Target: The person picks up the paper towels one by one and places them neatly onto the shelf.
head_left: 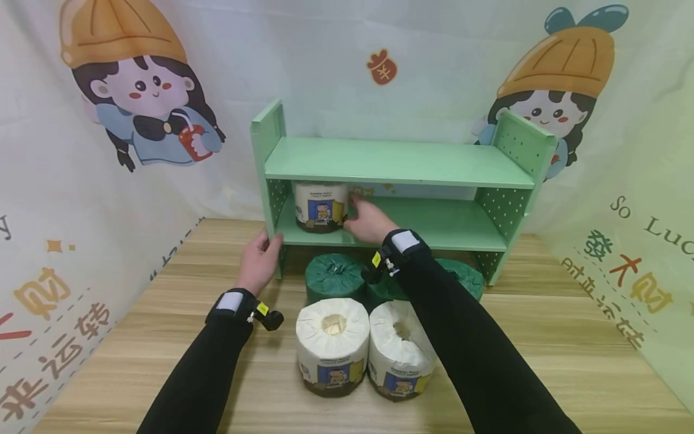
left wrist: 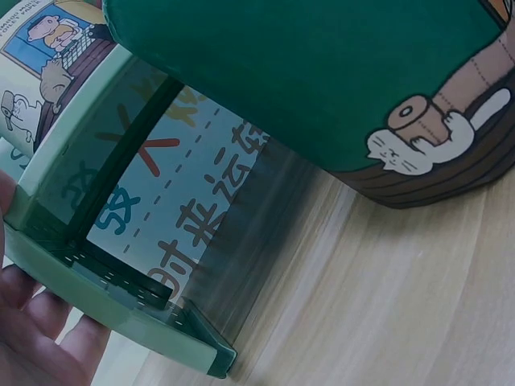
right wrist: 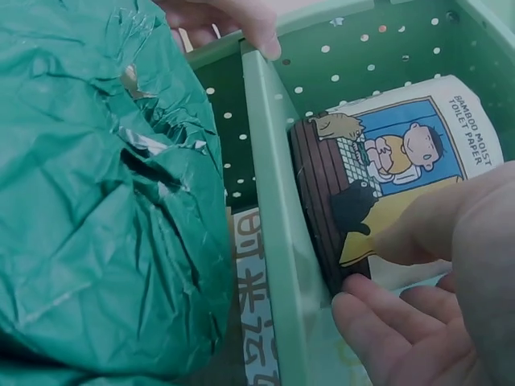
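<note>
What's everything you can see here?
Table: 1, wood-coloured, underneath
Shelf: 1, green, on the table
Shelved roll: 1, white, shelf's lower level, left end
Front rolls: 2, white, on the table
Green rolls: 3 seemingly, green, behind them, partly hidden
Backdrop: count unclear, pale with cartoons, around the table
Wrist cameras: 2, black, one per wrist
Sleeves: 2, black, on both arms
Left hand: 1, bare, gripping shelf's left side
Right hand: 1, bare, touching the shelved roll
</note>
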A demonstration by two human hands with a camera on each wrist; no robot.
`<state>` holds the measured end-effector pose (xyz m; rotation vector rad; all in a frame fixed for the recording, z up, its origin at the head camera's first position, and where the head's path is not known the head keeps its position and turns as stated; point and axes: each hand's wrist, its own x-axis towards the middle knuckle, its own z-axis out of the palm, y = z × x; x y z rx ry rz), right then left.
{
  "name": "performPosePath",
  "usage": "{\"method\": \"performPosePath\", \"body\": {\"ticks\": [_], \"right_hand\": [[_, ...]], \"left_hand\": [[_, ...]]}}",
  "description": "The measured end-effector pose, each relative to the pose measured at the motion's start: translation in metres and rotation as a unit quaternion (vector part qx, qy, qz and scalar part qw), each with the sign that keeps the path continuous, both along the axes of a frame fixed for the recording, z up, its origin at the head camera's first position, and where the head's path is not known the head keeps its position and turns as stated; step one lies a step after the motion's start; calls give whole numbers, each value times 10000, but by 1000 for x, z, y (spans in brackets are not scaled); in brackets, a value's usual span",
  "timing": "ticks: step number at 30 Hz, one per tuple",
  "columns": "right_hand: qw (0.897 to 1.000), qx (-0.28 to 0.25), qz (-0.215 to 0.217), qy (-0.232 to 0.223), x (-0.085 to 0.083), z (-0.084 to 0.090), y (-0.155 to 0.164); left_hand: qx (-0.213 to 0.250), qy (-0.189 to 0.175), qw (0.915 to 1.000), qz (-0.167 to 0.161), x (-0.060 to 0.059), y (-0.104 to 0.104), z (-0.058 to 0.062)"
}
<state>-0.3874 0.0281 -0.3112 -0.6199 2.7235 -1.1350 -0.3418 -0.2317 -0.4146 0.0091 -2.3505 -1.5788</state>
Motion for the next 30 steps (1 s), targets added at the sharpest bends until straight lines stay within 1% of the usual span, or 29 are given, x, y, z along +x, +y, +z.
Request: {"method": "performPosePath", "body": {"ticks": [5,9,15,23,30], "right_hand": [[10000,-33,18,-65,4,-2,6],[9996,-232,15,-150,7,-3,10],[9984,-553,-51,-112,14,-3,22],[9951,-986,113,5,36,1,49],[9933,-1083,288,273,61,6,71]], "left_hand": [[45,-4,10000,-13,-1,1,-2],[75,-32,10000,-22,-2,1,-3],[88,-42,10000,23,-3,0,-4],[32,-90,10000,18,-2,2,-3],[47,-73,10000,27,-1,3,0]]}}
